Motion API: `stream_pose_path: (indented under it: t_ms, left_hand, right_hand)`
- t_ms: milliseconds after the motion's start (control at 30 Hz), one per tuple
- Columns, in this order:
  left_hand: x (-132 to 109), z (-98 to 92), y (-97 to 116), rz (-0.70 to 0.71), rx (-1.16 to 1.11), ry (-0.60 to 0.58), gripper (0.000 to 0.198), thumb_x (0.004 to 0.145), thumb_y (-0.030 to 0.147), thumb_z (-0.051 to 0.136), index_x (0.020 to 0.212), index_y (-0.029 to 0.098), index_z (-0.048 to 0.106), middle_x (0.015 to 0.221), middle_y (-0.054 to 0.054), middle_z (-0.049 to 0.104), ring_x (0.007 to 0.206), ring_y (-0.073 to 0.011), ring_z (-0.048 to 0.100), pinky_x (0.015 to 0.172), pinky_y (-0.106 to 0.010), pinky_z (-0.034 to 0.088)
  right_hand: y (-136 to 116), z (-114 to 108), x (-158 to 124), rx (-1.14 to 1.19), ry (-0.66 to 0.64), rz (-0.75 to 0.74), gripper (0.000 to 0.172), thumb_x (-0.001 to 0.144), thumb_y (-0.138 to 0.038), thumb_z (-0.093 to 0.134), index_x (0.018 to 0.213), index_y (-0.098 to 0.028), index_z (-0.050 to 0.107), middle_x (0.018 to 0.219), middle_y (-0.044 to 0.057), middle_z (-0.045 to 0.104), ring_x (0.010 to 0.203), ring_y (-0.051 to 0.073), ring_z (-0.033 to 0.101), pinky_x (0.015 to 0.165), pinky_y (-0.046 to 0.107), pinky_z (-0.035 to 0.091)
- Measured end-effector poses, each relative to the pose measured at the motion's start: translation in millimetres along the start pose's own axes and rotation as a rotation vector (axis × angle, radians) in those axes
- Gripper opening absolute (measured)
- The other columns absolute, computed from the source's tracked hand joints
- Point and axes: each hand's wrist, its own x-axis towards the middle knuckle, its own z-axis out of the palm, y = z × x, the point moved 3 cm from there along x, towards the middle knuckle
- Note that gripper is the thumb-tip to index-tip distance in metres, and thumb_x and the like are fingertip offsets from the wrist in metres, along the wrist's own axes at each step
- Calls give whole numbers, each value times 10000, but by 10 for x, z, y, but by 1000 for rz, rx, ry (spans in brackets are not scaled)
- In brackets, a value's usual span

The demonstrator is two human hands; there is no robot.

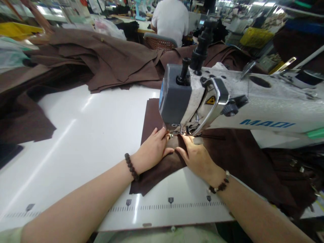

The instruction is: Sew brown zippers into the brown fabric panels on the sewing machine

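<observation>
A dark brown fabric piece point(152, 116) lies on the white table under the head of a white and grey sewing machine point(192, 98). My left hand point(152, 150) rests flat on the fabric just left of the needle, fingers stretched forward. My right hand point(196, 157) presses the fabric right below the presser foot point(177, 132), fingers extended toward the needle. Both wrists wear dark bead bracelets. The fingertips nearest the needle are partly hidden by the machine head.
The white table point(83, 135) has a printed ruler scale point(169, 204) along its front edge. Piles of brown fabric point(101, 60) lie at the back and left. More brown cloth hangs at the right point(278, 168). A person in a white shirt point(170, 20) sits beyond.
</observation>
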Motion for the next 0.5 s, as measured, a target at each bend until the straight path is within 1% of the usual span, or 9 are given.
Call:
stream_pose_path:
  t_ms: [67,100,167,233,333,367,400,467,500]
  left_hand:
    - [-3,-3,-4,8,40,-12,405,848,376,565,1092,55,530,1134,-165,516,1134,-295,447,989,-462,359]
    - [-6,-7,-9,12,60,-19,414,847,384,566,1093,53,531,1134,-165,518,1125,-296,454,985,-465,360]
    - [-19,-26,-19,25,94,-32,384,855,359,562,1085,51,539,1131,-162,524,1091,-289,481,963,-448,381]
    - [-42,-52,-16,49,105,-53,275,886,277,520,1053,61,559,1108,-148,541,1038,-266,515,922,-407,420]
    - [-97,-76,36,86,72,-95,202,910,199,456,1033,88,571,1040,-116,568,969,-231,551,879,-356,454]
    - [-119,-77,61,88,57,-98,203,907,208,464,1031,87,570,1027,-114,571,954,-225,559,878,-346,457]
    - [-140,-74,85,86,45,-89,213,900,230,485,1030,83,568,1031,-119,568,952,-224,563,882,-337,458]
    - [-183,-53,125,83,34,-46,265,876,279,534,1044,76,557,1085,-141,547,1005,-237,551,908,-337,449]
    - [-203,-35,136,87,30,-21,304,866,299,551,1071,75,544,1126,-152,528,1057,-250,530,933,-349,434]
  right_hand:
    - [61,-68,-31,-87,-28,66,471,866,-393,474,1215,-78,493,1261,189,485,1195,330,410,1007,616,234]
    - [92,-127,-50,-109,-65,82,488,860,-390,487,1237,-80,470,1292,194,456,1214,345,387,980,626,262]
    - [138,-293,-88,-92,-189,61,496,855,-329,508,1279,-86,424,1313,191,436,1204,329,413,937,542,375]
    - [140,-495,-118,-29,-355,-35,463,836,-262,533,1262,-102,452,1260,172,497,1123,280,506,889,409,450]
    - [57,-713,-146,108,-605,-249,289,833,-202,518,1111,-192,598,1041,73,645,895,189,626,800,287,484]
    - [23,-737,-145,136,-623,-301,260,848,-192,490,1070,-216,623,992,48,662,862,170,632,795,279,483]
    - [-3,-728,-137,135,-586,-325,261,863,-186,461,1056,-227,632,994,40,663,883,167,627,823,294,474]
    - [-35,-621,-129,75,-405,-307,297,878,-182,425,1114,-218,601,1144,67,603,1054,198,560,935,391,413]
    - [-46,-535,-142,40,-296,-278,327,880,-182,416,1173,-203,561,1246,89,533,1159,219,486,983,450,362]
